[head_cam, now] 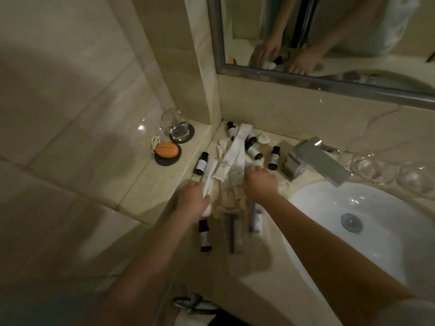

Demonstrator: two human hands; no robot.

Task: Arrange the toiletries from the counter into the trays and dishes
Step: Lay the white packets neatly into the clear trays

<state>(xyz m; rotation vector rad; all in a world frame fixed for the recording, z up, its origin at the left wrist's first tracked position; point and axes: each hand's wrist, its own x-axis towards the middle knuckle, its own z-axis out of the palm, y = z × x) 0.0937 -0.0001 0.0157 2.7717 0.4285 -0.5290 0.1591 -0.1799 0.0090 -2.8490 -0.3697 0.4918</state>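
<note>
Left hand (193, 201) pinches white packet (209, 181), centre frame; right hand (260, 184) curled over pile (231, 158), grip unclear. Risk: a nudged bottle (274, 158) rolls into the sink (317, 203).

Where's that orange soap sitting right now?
In the head view, the orange soap sits on a dark round dish on the ledge left of the counter, just in front of the drinking glass.

The single camera rides on my head, tilted forward and steeply down onto the corner of the counter (277, 137) from close range. My left hand (193, 201) and right hand (260, 182) sit mid-frame, sink (353, 255) lower right, mirror (329, 31) upper right.
</note>
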